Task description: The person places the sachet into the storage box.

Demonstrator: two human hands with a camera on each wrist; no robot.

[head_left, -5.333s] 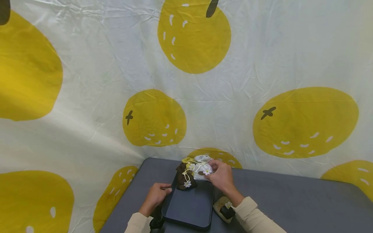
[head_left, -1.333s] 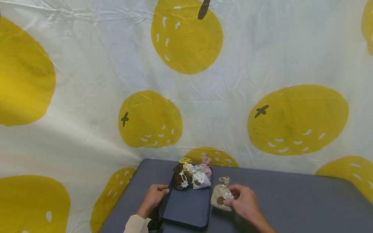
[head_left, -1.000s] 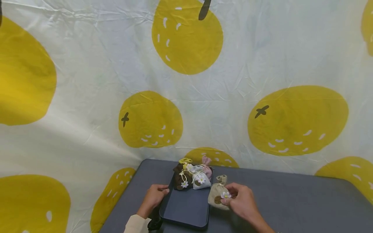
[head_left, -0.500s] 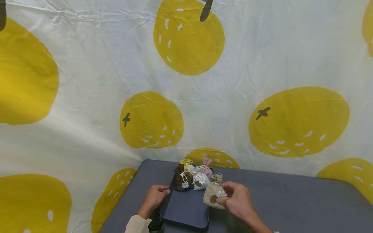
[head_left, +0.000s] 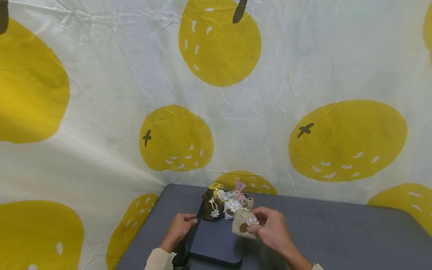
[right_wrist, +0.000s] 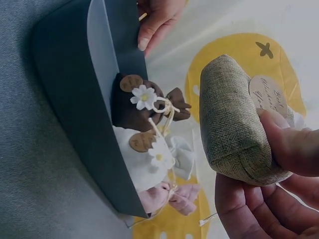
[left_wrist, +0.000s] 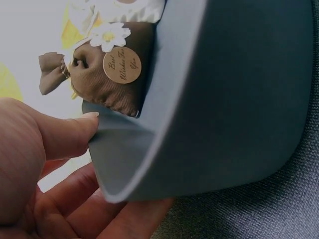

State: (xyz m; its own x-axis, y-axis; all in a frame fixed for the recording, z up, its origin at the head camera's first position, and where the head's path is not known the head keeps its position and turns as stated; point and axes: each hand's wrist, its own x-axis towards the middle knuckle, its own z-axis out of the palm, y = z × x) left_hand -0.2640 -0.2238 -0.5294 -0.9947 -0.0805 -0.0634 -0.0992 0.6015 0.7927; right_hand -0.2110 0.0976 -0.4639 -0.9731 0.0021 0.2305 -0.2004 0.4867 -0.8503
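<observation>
My right hand (head_left: 272,228) pinches a beige drawstring pouch (head_left: 241,225) with a white flower and a round tag, held above the tray's right edge; the right wrist view shows the same pouch (right_wrist: 232,119) from below. My left hand (head_left: 179,231) grips the left rim of a dark blue-grey tray (head_left: 216,242), thumb over the rim and fingers beneath. At the tray's far end sit a brown pouch (head_left: 212,208), a white pouch (head_left: 231,208), a pink pouch (head_left: 240,189) and a yellow pouch (head_left: 216,187), which is mostly hidden behind the brown one.
The tray rests on a grey table (head_left: 324,228). A white curtain (head_left: 249,142) with large yellow fruit prints hangs directly behind the table's far edge. Some black object (head_left: 181,258) shows beneath my left wrist.
Earlier, my right hand held the white pouch at the tray's far end; since then it has lifted the beige pouch from the table and carried it left over the tray's edge. My left hand stays put.
</observation>
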